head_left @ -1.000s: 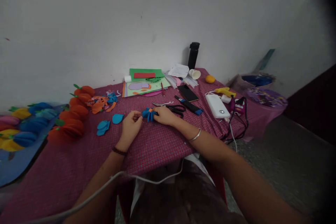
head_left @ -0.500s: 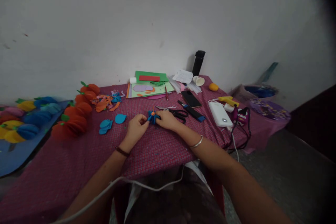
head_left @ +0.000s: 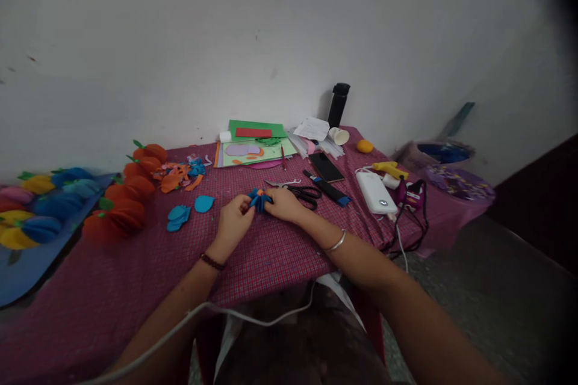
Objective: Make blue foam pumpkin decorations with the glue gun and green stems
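Observation:
Between my two hands is a small blue paper pumpkin (head_left: 259, 199) with an orange tip on top. My left hand (head_left: 235, 216) pinches its left side with thumb and fingers. My right hand (head_left: 283, 204) grips the right side, its fingertips partly hidden behind the blue folds. Black-handled scissors (head_left: 307, 195) lie just behind and right of my right hand. Left of my hands rest a single blue paper cutout (head_left: 204, 203) and a small pile of blue cutouts (head_left: 178, 216).
Orange paper pumpkins (head_left: 124, 213) stand at the left, with paper scraps (head_left: 176, 175) behind. Coloured sheets (head_left: 253, 150) lie at the back. On the right are a phone (head_left: 326, 167), a white power bank (head_left: 376, 191), a yellow glue gun (head_left: 391, 169) and a black bottle (head_left: 338, 105).
My left hand has closed in on the blue pumpkin's left side. The whole view has shifted slightly; my right hand keeps its hold.

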The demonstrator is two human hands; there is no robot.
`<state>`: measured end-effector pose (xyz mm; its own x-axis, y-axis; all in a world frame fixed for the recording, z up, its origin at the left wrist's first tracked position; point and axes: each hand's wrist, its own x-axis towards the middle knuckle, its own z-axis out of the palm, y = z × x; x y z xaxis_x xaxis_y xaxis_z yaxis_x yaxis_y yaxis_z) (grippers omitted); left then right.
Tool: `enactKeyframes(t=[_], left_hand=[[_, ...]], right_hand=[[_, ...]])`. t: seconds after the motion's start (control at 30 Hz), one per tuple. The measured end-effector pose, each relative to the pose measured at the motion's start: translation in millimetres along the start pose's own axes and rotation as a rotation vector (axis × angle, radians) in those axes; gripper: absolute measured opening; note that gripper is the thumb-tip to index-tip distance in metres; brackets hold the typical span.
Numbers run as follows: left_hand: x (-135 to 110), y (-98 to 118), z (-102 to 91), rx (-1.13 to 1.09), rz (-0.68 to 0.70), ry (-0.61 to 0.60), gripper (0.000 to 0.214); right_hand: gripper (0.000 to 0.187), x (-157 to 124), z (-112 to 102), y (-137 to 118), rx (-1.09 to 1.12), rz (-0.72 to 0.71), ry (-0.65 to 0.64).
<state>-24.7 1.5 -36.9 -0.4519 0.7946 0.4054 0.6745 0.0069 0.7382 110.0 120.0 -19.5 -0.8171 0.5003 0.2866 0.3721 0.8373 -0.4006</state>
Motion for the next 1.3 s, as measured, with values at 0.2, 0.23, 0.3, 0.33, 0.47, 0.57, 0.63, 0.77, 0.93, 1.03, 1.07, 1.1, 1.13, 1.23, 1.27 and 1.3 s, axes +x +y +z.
enactKeyframes(t=[0.2,0.23,0.3,0.33,0.47,0.57,0.63,0.77,0.93,1.03,1.07,1.1,1.13,1.23,1.27,1.3], left_hand=[[13.5,-13.0,-4.9,-0.074,0.014,-0.078,0.011],[16.0,-15.8,-5.9,-0.092,0.008,-0.100,0.012],[19.8,-20.6,-7.4,-0.128,-0.009,-0.138,0.013],[21.0,-22.4,-7.7,-0.142,-0.017,-0.151,0.014],[21.3,-26.3,-7.4,-0.167,-0.045,-0.165,0.015],[20.0,-26.0,-7.2,-0.157,-0.048,-0.157,0.017],[19.5,-24.5,-7.3,-0.149,-0.046,-0.160,0.017],[19.6,-20.1,-7.9,-0.143,-0.038,-0.175,0.017],[20.0,-18.2,-9.0,-0.134,-0.028,-0.179,0.017],[20.2,-20.3,-8.7,-0.131,-0.027,-0.175,0.018],[20.3,-21.2,-8.3,-0.130,-0.028,-0.175,0.018],[20.5,-22.1,-7.9,-0.127,-0.029,-0.174,0.019],[20.6,-22.9,-7.5,-0.123,-0.030,-0.171,0.019],[20.8,-24.0,-6.7,-0.102,-0.025,-0.124,0.013],[20.7,-23.7,-6.8,-0.092,-0.020,-0.095,0.011],[20.6,-23.1,-7.2,-0.081,-0.015,-0.063,0.011]], right_hand=[[0.008,1.1,0.9,2.3,0.072,-0.024,0.031],[0.007,1.6,1.4,3.2,0.096,-0.027,0.043],[0.012,2.9,2.8,5.5,0.185,-0.039,0.081],[0.015,3.6,3.7,6.6,0.241,-0.050,0.102],[0.015,4.9,5.4,8.9,0.359,-0.129,0.127],[0.006,3.0,3.9,6.8,0.297,-0.188,0.088],[0.009,0.7,2.3,4.0,0.223,-0.209,0.072],[0.026,-3.5,0.0,-0.9,0.072,-0.207,0.046],[0.025,-2.4,-0.2,-0.5,0.059,-0.194,-0.003],[0.023,0.7,0.5,3.4,0.111,-0.202,-0.015],[0.022,1.6,0.6,4.8,0.132,-0.211,-0.018],[0.019,2.5,0.5,6.1,0.149,-0.220,-0.021],[0.017,3.1,0.4,7.2,0.160,-0.228,-0.024],[0.007,3.8,-0.3,8.6,0.147,-0.224,-0.017],[0.006,3.8,-0.4,8.4,0.134,-0.217,-0.010],[0.006,3.7,-0.4,8.1,0.122,-0.208,-0.004]])
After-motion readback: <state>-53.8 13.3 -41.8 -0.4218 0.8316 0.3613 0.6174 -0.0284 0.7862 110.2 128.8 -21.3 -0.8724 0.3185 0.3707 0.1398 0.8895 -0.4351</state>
